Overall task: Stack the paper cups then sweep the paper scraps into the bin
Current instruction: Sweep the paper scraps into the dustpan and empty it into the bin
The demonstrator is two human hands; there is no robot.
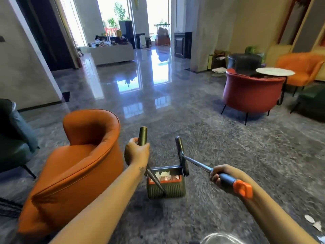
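Observation:
My left hand grips the upright olive handle of a long-handled dustpan, which hangs just above the grey floor. White paper scraps lie inside the pan behind its orange comb edge. My right hand holds the broom handle near its orange end cap. The broom's dark head rests against the right side of the pan's mouth. A few white paper scraps lie on the floor at the far lower right. No paper cups or bin show in the view.
An orange armchair stands close on my left, with a dark green chair beyond it. A red armchair, a round white table and an orange chair stand at the right. Polished floor stretches ahead to a white counter.

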